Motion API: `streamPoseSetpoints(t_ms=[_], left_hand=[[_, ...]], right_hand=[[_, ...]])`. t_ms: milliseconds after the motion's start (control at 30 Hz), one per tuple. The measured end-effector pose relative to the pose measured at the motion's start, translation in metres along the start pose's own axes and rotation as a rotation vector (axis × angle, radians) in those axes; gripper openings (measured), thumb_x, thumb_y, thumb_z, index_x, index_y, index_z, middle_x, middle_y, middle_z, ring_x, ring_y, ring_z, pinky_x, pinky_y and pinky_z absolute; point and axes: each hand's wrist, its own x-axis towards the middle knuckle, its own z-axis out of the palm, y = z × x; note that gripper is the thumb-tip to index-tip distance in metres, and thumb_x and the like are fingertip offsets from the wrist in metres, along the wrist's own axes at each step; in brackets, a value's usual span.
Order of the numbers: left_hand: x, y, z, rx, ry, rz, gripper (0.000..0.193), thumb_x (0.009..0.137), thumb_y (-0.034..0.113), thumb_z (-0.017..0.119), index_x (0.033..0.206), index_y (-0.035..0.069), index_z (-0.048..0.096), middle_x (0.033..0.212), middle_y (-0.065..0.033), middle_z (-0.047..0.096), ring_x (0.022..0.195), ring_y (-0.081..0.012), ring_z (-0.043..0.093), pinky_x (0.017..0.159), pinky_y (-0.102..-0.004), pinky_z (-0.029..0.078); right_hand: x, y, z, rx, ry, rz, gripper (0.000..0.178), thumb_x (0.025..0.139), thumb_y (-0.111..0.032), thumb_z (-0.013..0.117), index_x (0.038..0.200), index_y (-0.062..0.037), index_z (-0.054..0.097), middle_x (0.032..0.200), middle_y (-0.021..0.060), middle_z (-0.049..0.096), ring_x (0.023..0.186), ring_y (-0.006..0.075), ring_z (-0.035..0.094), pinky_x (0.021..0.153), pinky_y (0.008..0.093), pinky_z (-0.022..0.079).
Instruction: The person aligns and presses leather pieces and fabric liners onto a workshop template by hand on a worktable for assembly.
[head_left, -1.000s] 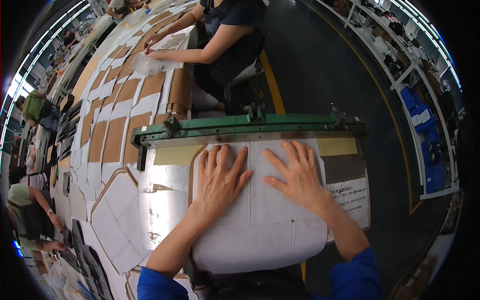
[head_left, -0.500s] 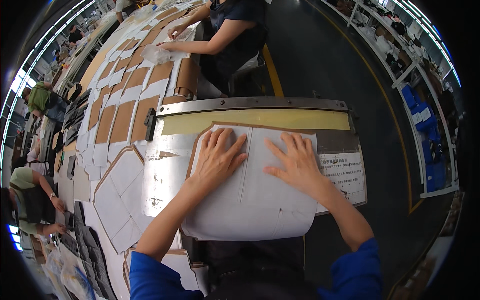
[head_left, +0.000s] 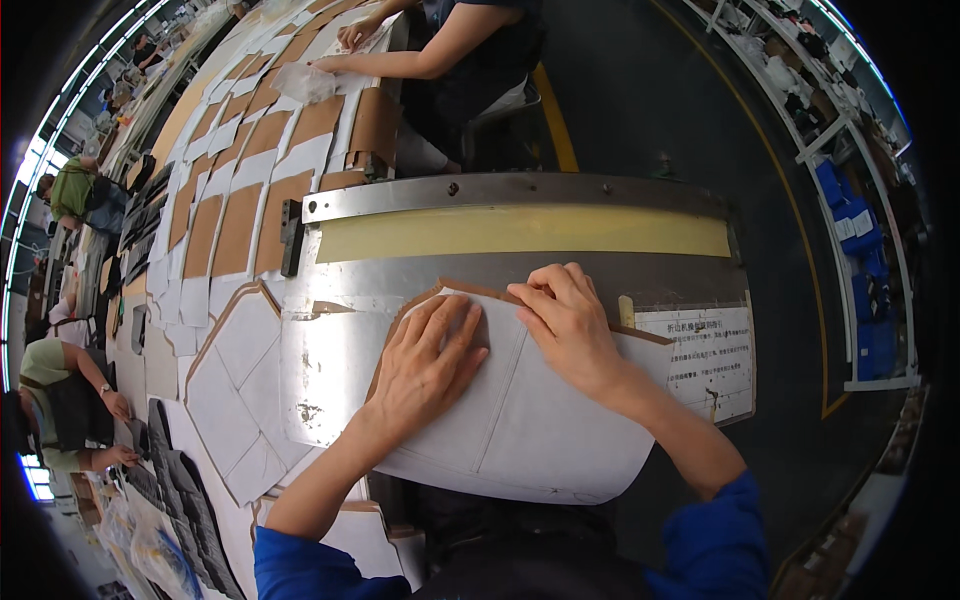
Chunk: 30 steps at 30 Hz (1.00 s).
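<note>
A white-faced panel with brown edges [head_left: 560, 440] lies tilted across a metal plate [head_left: 340, 365], its near part overhanging the front. My left hand [head_left: 425, 360] rests flat on the panel's upper left, fingers stretched out close to the brown edge. At the panel's far edge, my right hand [head_left: 570, 330] is closed, thumb and fingers pinching the brown border. A crease line runs down the white face between both hands. Behind them, a yellow strip [head_left: 520, 234] lies along a long metal bar [head_left: 520, 192], apart from the panel.
Similar white panels with brown edges [head_left: 240, 370] lie on the table to the left. Rows of brown and white pieces [head_left: 250, 190] cover the table beyond. A co-worker [head_left: 460, 50] works at the far side. A printed sheet [head_left: 700, 375] is on the plate's right; shelves with blue bins [head_left: 855, 230] stand farther right.
The panel has turned clockwise and come nearer to me, away from the yellow strip. My right hand went from lying spread on it to pinching its far edge; my left hand's fingers drew closer together.
</note>
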Motion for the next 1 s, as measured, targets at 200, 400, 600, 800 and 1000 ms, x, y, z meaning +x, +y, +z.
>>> streamPoseSetpoints(t_ms=[200, 400, 600, 800, 1000], left_hand=[[0.004, -0.002, -0.001, 0.122, 0.032, -0.071, 0.049, 0.090, 0.015, 0.077, 0.134, -0.003, 0.065, 0.138, -0.0182, 0.060, 0.125, -0.0359, 0.061, 0.100, -0.0470, 0.054], [0.008, -0.006, 0.001, 0.147, 0.042, -0.056, 0.050, 0.090, 0.014, 0.077, 0.134, -0.006, 0.064, 0.138, -0.0189, 0.061, 0.123, -0.0349, 0.063, 0.099, -0.0437, 0.056], [0.010, -0.005, 0.001, 0.145, 0.010, -0.083, 0.051, 0.089, 0.011, 0.077, 0.136, -0.001, 0.064, 0.140, -0.0172, 0.059, 0.123, -0.0343, 0.063, 0.099, -0.0439, 0.056], [0.004, -0.009, 0.004, 0.142, 0.061, -0.061, 0.045, 0.088, 0.008, 0.077, 0.132, 0.002, 0.068, 0.140, -0.0153, 0.060, 0.124, -0.0320, 0.063, 0.097, -0.0436, 0.057], [-0.001, -0.009, 0.003, 0.159, 0.153, -0.033, 0.039, 0.086, 0.005, 0.078, 0.124, 0.000, 0.072, 0.125, -0.0145, 0.069, 0.120, -0.0323, 0.067, 0.091, -0.0416, 0.060]], right_hand=[[0.003, -0.002, 0.010, 0.037, 0.020, -0.006, 0.025, 0.086, 0.005, 0.073, 0.110, 0.0002, 0.076, 0.101, 0.0057, 0.060, 0.093, 0.0236, 0.056, 0.084, 0.0387, 0.046], [0.003, -0.001, 0.009, 0.016, 0.021, -0.036, 0.028, 0.085, 0.005, 0.071, 0.112, -0.0001, 0.077, 0.101, 0.0054, 0.060, 0.093, 0.0231, 0.056, 0.083, 0.0378, 0.045], [0.005, -0.001, 0.012, 0.037, 0.012, -0.021, 0.030, 0.084, 0.008, 0.068, 0.113, 0.0006, 0.076, 0.104, 0.0060, 0.060, 0.096, 0.0243, 0.056, 0.085, 0.0397, 0.044], [0.003, -0.003, 0.014, -0.082, 0.007, -0.140, 0.034, 0.082, 0.009, 0.065, 0.115, 0.0021, 0.074, 0.106, 0.0076, 0.059, 0.097, 0.0264, 0.056, 0.086, 0.0408, 0.044], [0.009, -0.006, 0.012, -0.108, -0.065, -0.123, 0.028, 0.083, 0.002, 0.071, 0.111, 0.0032, 0.071, 0.103, 0.0091, 0.058, 0.100, 0.0274, 0.057, 0.086, 0.0410, 0.044]])
